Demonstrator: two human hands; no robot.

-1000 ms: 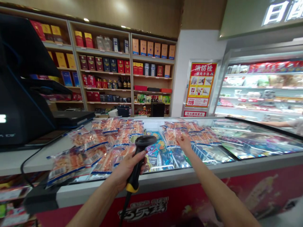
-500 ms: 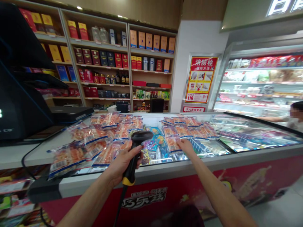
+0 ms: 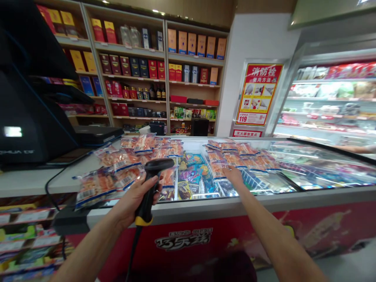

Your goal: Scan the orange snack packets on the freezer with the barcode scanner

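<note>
My left hand (image 3: 143, 194) is wrapped round the handle of a black barcode scanner (image 3: 147, 199) with a yellow band near its base. The scanner's head is over the left pile of clear food packets (image 3: 125, 158), which hold orange-pink food and have blue edges. My right hand (image 3: 234, 176) reaches across the chest freezer (image 3: 188, 209), its fingers closed at the right edge of a similar packet (image 3: 218, 170). That packet lies at the near left of the right group. My right fingertips are partly hidden.
Colourful bags (image 3: 190, 172) lie inside the freezer between the two groups of packets. A dark checkout machine (image 3: 26, 117) stands on the left counter. Shelves of boxed goods (image 3: 132, 66) line the back wall. At the right edge, another person's arm (image 3: 355, 149) shows.
My left hand has carried the scanner leftward, away from the right group of packets. My right hand stays at the same packet. The view has shifted slightly, and the other person's head has left it.
</note>
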